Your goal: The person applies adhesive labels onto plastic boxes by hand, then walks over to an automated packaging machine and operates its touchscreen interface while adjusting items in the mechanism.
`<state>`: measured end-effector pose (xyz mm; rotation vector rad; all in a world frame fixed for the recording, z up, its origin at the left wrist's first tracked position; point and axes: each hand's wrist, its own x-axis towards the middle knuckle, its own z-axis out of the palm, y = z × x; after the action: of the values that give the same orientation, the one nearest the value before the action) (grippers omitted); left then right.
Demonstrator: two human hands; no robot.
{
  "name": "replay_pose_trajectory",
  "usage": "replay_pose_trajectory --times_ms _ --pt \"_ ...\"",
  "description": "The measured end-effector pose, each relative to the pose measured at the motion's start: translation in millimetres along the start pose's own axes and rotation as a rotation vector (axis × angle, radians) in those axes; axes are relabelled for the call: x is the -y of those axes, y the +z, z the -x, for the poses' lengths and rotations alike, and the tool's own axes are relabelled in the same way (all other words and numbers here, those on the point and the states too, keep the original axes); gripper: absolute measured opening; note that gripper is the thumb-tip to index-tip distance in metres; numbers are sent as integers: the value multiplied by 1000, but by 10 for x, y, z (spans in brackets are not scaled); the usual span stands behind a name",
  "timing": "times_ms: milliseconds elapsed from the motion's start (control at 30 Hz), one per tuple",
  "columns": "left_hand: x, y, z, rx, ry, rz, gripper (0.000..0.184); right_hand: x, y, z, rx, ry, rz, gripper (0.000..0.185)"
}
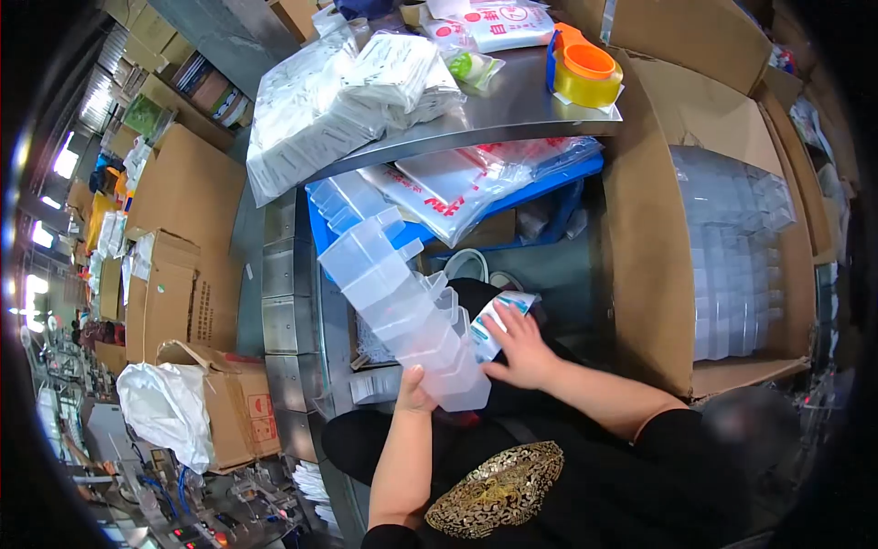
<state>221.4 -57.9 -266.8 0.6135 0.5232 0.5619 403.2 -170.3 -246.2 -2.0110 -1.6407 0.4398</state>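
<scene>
Hands on translucent containers, blue-printed packet

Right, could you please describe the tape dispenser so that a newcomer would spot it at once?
Find the metal tabletop at the top centre of the view. On its right end, near the open cardboard box, sits the orange tape dispenser. Its yellow roll sets it apart from the white packets and printed plastic bags.

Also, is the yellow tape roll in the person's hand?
No, the yellow tape roll sits on the metal table, away from the left hand and the right hand.
</scene>
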Motion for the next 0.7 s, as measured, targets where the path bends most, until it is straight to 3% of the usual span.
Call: replay_pose_trajectory --times_ms 100,200,333,467,533,633,700 --pt "5 7 -127 -70 -26 13 77 3 108 71 76 -14 -42 65" --pt "-129 8 -229 -3 -46 228 78 58 96 129 167 -32 -63 66" --pt "-228 78 -283 18 -14 240 82 242 -48 231 218 -116 90 59" --pt "-554 -132 224 210 119 227 77 314 -318 193 258 -175 71 41" --pt "-719 -366 631 156 158 241 79 344 -425 1 505 -78 41 27" --pt "-762 -700 1142 118 267 289 81 345 -265 -511 23 -210 -170 20" --pt "-704 -843 1358 118 353 335 80 388 7 -970 104 -315 -216 22"
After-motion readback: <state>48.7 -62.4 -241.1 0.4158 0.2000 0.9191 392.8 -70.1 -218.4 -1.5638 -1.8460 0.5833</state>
